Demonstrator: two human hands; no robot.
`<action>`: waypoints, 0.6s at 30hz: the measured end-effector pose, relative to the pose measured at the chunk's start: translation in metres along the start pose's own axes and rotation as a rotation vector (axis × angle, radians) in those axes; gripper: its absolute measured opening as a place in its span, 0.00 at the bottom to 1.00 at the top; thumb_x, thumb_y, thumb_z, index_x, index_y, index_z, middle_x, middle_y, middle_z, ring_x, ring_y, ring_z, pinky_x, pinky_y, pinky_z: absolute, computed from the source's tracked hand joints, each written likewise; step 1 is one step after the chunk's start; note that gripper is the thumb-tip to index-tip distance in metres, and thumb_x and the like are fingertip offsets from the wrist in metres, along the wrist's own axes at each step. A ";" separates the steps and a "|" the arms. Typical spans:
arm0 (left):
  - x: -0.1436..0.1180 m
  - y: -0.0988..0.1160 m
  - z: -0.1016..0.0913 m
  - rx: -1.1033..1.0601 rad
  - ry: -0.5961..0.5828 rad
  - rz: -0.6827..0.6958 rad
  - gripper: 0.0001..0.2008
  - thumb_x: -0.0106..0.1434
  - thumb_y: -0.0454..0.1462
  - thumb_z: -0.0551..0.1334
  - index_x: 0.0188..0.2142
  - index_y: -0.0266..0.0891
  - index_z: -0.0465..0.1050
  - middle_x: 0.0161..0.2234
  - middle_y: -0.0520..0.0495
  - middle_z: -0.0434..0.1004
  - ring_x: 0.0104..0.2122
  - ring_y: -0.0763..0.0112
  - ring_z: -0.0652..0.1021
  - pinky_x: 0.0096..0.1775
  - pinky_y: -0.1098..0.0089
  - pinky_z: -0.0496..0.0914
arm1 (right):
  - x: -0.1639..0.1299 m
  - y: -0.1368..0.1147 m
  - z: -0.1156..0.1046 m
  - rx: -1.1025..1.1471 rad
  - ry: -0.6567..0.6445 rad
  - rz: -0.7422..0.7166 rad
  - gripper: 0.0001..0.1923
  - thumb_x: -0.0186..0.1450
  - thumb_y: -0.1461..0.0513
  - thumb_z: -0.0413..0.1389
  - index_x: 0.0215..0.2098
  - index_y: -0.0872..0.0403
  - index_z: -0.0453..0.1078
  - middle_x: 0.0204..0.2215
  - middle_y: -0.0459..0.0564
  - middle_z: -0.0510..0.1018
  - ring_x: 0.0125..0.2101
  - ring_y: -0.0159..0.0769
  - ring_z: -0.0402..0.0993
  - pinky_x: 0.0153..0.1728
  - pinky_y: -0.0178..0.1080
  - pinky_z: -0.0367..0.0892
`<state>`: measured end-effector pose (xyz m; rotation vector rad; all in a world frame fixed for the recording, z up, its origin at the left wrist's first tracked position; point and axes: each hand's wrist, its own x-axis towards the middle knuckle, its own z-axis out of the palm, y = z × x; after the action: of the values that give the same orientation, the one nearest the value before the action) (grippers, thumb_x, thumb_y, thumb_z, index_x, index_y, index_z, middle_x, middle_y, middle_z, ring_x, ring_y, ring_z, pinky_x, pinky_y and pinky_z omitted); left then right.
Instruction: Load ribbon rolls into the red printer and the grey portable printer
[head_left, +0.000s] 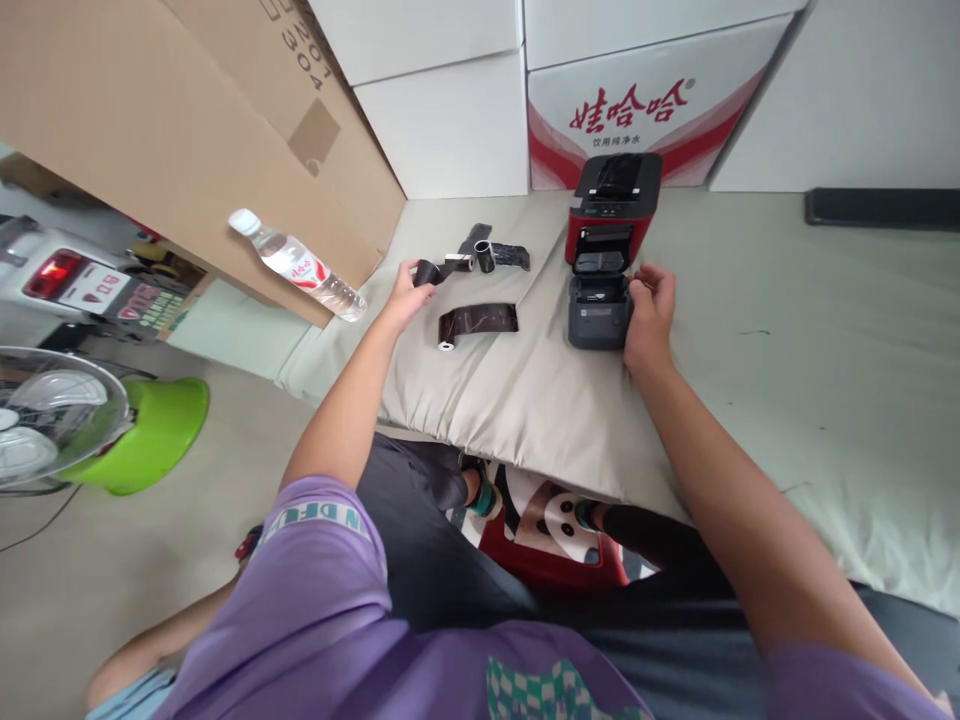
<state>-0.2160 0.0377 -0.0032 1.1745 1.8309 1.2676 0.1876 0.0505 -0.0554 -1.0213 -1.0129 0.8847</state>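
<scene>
At the left of the covered surface, my left hand is closed on a black roll, with a dark strip trailing from it to the right. Close by are another small roll with a white core, an upright black roll and its crumpled black strip. A partly unwound dark roll lies nearer to me. My right hand grips the right side of a small dark-grey label printer, whose lid stands open. Directly behind it is a larger red and black printer.
A water bottle leans by a big cardboard box at left. White cartons line the back. A black bar lies at far right. A fan and green basin are on the floor; another person's arm is lower left.
</scene>
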 end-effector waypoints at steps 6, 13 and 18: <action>-0.004 0.000 0.005 0.181 -0.012 0.408 0.37 0.49 0.23 0.69 0.56 0.40 0.59 0.65 0.33 0.61 0.71 0.53 0.63 0.75 0.55 0.50 | 0.001 0.001 -0.001 -0.018 -0.003 -0.005 0.20 0.65 0.50 0.59 0.52 0.46 0.69 0.54 0.50 0.76 0.56 0.42 0.75 0.69 0.56 0.65; -0.003 0.003 0.004 0.132 0.076 0.310 0.34 0.49 0.22 0.70 0.52 0.44 0.63 0.45 0.46 0.69 0.57 0.54 0.76 0.69 0.50 0.63 | -0.001 -0.003 0.000 -0.062 -0.010 -0.017 0.20 0.66 0.47 0.59 0.52 0.46 0.68 0.54 0.51 0.76 0.57 0.43 0.75 0.69 0.56 0.65; 0.004 -0.002 0.001 0.144 0.150 0.220 0.27 0.52 0.25 0.69 0.48 0.44 0.62 0.34 0.53 0.69 0.44 0.59 0.80 0.62 0.55 0.69 | 0.001 0.000 -0.002 -0.068 -0.022 -0.022 0.21 0.66 0.46 0.59 0.52 0.46 0.68 0.54 0.51 0.75 0.58 0.43 0.74 0.69 0.55 0.64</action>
<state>-0.2175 0.0418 -0.0053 1.4251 1.9716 1.3970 0.1893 0.0506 -0.0554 -1.0580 -1.0771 0.8496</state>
